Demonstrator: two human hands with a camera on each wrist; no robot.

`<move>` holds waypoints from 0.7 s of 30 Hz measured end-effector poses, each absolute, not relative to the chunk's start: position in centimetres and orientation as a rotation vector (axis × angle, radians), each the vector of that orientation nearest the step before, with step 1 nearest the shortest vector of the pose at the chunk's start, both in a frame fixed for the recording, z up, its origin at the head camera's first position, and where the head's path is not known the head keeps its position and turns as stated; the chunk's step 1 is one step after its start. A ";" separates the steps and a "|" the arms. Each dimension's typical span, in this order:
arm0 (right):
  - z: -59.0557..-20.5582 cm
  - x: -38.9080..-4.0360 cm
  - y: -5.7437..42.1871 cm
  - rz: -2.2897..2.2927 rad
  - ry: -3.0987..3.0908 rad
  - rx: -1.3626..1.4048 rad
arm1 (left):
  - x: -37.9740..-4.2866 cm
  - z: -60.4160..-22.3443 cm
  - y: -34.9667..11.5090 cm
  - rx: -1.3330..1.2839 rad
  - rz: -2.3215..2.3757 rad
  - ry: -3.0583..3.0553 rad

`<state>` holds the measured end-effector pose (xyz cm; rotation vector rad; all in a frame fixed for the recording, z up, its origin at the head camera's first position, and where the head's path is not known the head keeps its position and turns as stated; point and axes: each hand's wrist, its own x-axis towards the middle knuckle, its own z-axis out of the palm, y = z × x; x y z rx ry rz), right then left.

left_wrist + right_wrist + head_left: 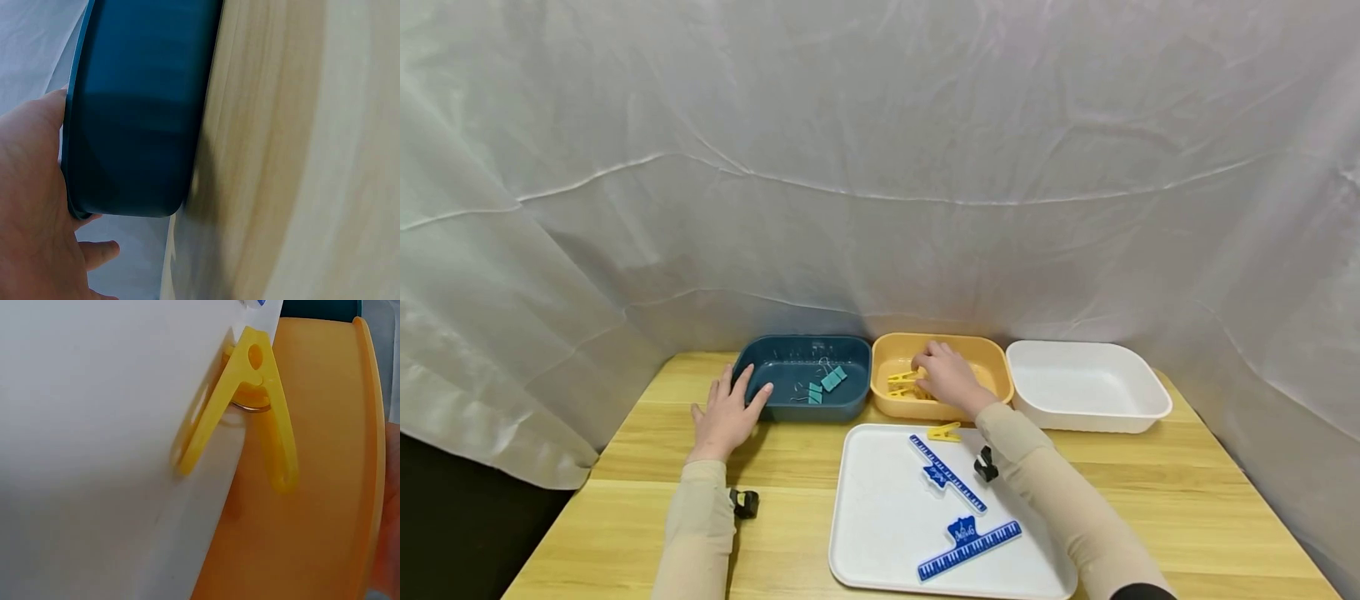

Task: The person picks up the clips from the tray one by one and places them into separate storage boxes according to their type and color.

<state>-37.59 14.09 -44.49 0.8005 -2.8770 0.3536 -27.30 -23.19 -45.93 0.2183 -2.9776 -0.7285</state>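
The fingers of the left hand (726, 421) are spread against the dark blue bin's end, beyond the far edge of the white tray (872, 517) and to its left; those of the right hand (949, 379) bend down into the yellow bin (898, 407), straight beyond the tray, and from where I stand I can't tell whether they pinch anything. The tray is the biggest thing here, and past its far edge sit the dark blue bin (805, 412), the yellow one and, farthest to the tray's right, a white bin (1082, 422). On the tray lie two long blue clips (970, 550) with piano-key bars. Smaller are the yellow clips (901, 377) by the right fingertips, beyond the tray, and a loose yellow clip (944, 432) at the tray's far edge, its legs apart. That one looks like light, stiff plastic, smooth enough to slide a little but hardly fragile; I'd take it across both legs, below the wire spring (251, 409), squeezing gently, since a hard squeeze would probably open its nose.
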 end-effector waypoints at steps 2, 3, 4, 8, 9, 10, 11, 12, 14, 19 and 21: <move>-44.5 -37.7 14.0 0.341 -2.882 0.805 | -27.3 -45.9 -23.2 0.218 -0.732 -2.978; -44.4 -37.8 13.9 0.339 -2.889 0.805 | -27.3 -45.9 -23.2 0.218 -0.735 -2.978; -44.4 -37.8 13.9 0.337 -2.896 0.804 | -27.3 -45.9 -23.1 0.219 -0.737 -2.977; -44.3 -37.9 13.6 0.344 -2.917 0.802 | -27.3 -45.9 -23.1 0.222 -0.742 -2.977; -44.4 -38.0 13.5 0.342 -2.922 0.800 | -27.3 -45.9 -23.0 0.222 -0.740 -2.978; -44.4 -38.0 13.5 0.340 -2.927 0.798 | -27.2 -45.9 -23.0 0.223 -0.741 -2.978; -44.4 -38.1 13.4 0.339 -2.929 0.797 | -27.3 -45.9 -23.0 0.224 -0.739 -2.980; -44.5 -38.2 13.4 0.333 -2.932 0.797 | -27.2 -45.9 -23.0 0.225 -0.738 -2.980; -44.6 -38.3 13.3 0.317 -2.937 0.797 | -27.2 -45.8 -23.0 0.225 -0.735 -2.980; -44.8 -38.4 13.1 0.308 -2.943 0.797 | -27.2 -45.8 -22.9 0.226 -0.725 -2.985; -44.8 -38.4 13.0 0.312 -2.944 0.798 | -27.2 -45.9 -22.9 0.228 -0.729 -2.985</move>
